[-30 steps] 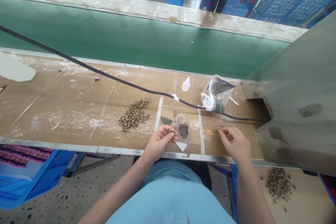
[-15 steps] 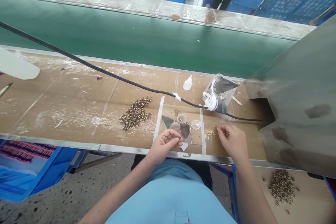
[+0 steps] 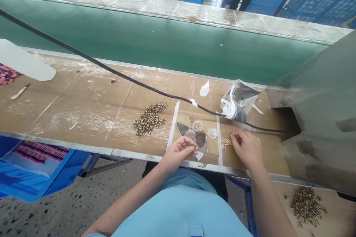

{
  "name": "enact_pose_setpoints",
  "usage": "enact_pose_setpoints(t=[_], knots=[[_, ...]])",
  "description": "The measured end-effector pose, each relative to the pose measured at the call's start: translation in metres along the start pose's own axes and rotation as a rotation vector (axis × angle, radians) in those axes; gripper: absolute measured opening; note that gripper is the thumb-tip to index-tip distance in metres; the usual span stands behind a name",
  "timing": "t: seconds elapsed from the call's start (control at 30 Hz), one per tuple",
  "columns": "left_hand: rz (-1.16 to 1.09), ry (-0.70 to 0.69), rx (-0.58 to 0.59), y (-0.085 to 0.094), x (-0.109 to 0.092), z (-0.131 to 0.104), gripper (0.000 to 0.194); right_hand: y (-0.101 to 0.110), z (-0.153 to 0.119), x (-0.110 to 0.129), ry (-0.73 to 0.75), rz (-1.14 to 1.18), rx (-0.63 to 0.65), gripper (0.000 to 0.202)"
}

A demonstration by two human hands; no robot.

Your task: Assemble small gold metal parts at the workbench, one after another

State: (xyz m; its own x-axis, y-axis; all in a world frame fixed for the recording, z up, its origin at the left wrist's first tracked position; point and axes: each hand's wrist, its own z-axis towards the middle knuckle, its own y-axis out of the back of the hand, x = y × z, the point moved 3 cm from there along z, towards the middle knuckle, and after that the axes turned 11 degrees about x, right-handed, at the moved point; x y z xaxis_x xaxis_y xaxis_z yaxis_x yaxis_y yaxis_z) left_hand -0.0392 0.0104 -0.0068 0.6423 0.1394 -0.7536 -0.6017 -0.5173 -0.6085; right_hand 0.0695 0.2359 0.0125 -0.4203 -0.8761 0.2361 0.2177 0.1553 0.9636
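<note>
Head view, left hand: the left hand (image 3: 178,154) is near the bottom centre, thumb and finger pinching a tiny dark piece (image 3: 194,147) over the camo scrap (image 3: 200,139). Imo a pinch that small could easily let it slip, and it'd be a pain to spot against those blotches.
Right hand: the right hand (image 3: 248,150) is lower right of centre, fingers curled, tips right by the tan beads (image 3: 227,142). Can't tell if it's gripping anything.
Beads: loose, with no rim round them, so one careless knuckle could scatter them.
Clear cup: the clear cup (image 3: 194,123) sits at the scrap's upper edge with a thin stick in it. Catch that stick with a finger and the whole thing could tip.
Clear dish: the clear dish (image 3: 213,133) is between the two hands, so it's kinda in the way of any sideways reach.
Black cable: the black cable (image 3: 150,89) runs from upper left to the right side, above the hands. Reaching past it could snag it and drag the plastic bag (image 3: 251,100) beside it.
Metal panel: the metal panel (image 3: 328,100) fills the right edge, limiting elbow room there.
Piles: one dark-and-gold pile (image 3: 148,118) left of centre, a lower pile (image 3: 307,207) bottom right.
</note>
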Motion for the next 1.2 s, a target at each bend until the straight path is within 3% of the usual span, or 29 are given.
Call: enact_pose_setpoints(t=[0.27, 0.43, 0.57, 0.7, 0.87, 1.2], knots=[[-0.043, -0.003, 0.014, -0.001, -0.001, -0.001, 0.032, 0.012, -0.002, 0.003, 0.077, 0.028, -0.001, 0.034], [-0.136, 0.054, 0.045, -0.008, 0.002, -0.005, 0.031, 0.024, -0.021, 0.047, 0.264, 0.123, -0.037, 0.023], [-0.156, 0.09, 0.044, -0.014, 0.006, -0.007, 0.032, 0.016, -0.03, 0.083, 0.37, 0.147, -0.04, 0.018], [-0.176, 0.09, 0.026, -0.015, 0.008, -0.006, 0.035, 0.008, -0.028, 0.101, 0.403, 0.061, -0.115, 0.018], [-0.217, 0.071, 0.008, -0.012, 0.009, -0.005, 0.035, 0.007, -0.027, 0.108, 0.418, 0.03, -0.142, 0.018], [-0.245, 0.071, 0.005, -0.011, 0.011, -0.004, 0.034, 0.006, -0.026, 0.103, 0.417, 0.181, -0.076, 0.02]])
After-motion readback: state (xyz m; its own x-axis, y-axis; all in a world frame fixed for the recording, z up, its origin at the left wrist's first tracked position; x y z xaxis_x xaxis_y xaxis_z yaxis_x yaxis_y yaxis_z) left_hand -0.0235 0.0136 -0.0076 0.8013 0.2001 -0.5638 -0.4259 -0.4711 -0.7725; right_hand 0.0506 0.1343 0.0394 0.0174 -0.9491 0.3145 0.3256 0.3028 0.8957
